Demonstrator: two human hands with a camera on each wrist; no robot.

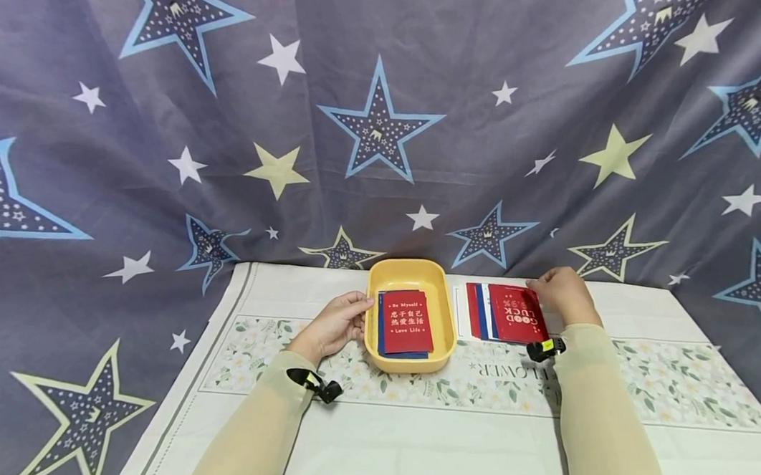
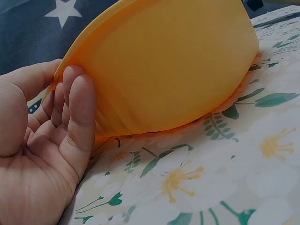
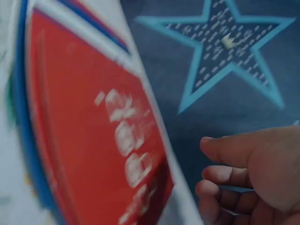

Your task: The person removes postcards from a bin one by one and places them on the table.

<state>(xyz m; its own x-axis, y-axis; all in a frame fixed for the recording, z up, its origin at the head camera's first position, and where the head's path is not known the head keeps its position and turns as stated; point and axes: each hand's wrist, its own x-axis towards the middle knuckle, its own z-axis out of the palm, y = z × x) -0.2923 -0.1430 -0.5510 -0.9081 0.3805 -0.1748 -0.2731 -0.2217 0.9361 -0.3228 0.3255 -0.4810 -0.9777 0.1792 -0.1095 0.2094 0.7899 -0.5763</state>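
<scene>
A yellow tray (image 1: 450, 334) holds red and blue cards, the top one a red card (image 1: 408, 322) with white writing. My left hand (image 1: 340, 322) grips the tray's left rim; in the left wrist view the thumb of this hand (image 2: 51, 126) lies at the rim and the fingers against the outer wall (image 2: 164, 70). Right of the tray lies a fanned row of red, blue and white cards, its rightmost a red card (image 1: 516, 315). My right hand (image 1: 566, 298) is at that card's upper right corner. In the right wrist view its bent fingers (image 3: 248, 178) stand apart from the blurred red card (image 3: 89, 122).
A white cloth (image 1: 430, 436) with a printed flower band covers the table. Behind it hangs a grey-blue curtain (image 1: 353, 210) with stars, close to the far ends of the tray and the cards.
</scene>
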